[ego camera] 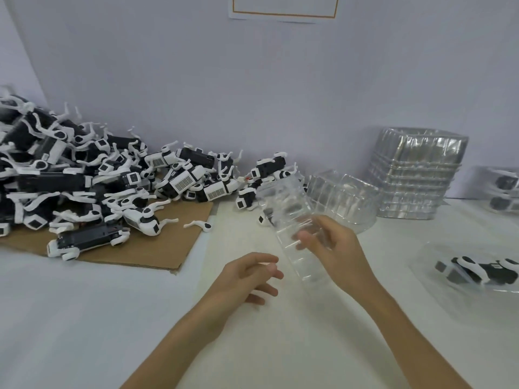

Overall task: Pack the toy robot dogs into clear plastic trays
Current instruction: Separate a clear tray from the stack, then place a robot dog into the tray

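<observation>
Head view: a clear plastic tray [289,220] is gripped, tilted, above the table [84,318] by the right hand [337,248], while the left hand [247,276] is held just beside it, loosely curled and holding nothing. The toy robot dogs [84,178] are heaped on cardboard [157,248] at the left. A stack of trays [415,175] is seen at the back right.

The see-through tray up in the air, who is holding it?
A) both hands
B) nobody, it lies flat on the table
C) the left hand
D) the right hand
D: the right hand grips the clear tray and holds it tilted above the table, while the left hand is open beside it and grips nothing.
</observation>
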Motion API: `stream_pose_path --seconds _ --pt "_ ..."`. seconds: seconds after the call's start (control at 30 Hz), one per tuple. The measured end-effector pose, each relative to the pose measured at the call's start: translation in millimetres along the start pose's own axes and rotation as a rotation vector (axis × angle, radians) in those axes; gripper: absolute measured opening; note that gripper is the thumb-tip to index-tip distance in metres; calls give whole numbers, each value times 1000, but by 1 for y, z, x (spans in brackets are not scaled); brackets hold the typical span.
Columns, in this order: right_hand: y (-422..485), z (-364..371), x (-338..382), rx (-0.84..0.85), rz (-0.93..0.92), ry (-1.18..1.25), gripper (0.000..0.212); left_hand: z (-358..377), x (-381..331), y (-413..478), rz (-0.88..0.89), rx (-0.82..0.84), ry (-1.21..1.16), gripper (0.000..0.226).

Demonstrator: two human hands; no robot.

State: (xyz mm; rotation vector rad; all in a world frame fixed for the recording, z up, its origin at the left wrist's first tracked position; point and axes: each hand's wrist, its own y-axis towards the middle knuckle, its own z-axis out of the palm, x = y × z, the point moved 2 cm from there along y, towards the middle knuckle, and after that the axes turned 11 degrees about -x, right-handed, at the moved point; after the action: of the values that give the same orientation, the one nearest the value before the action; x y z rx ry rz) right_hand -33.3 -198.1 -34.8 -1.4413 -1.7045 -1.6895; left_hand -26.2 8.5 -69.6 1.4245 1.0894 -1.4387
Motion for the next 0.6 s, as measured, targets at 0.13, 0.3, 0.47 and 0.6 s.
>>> stream_pose_path --seconds 0.13,0.3,0.47,0.6 --pt "-17 23 3 176 -12 31 13 1 -4 -2 107 -18 -31 19" --pt "-22 29 7 181 -27 59 19 2 -5 0 232 -128 56 24" --pt "-23 29 6 224 -5 37 18 -1 -5 2 246 -155 86 20" --pt "-22 26 5 216 0 28 19 0 -3 2 235 -204 48 19"
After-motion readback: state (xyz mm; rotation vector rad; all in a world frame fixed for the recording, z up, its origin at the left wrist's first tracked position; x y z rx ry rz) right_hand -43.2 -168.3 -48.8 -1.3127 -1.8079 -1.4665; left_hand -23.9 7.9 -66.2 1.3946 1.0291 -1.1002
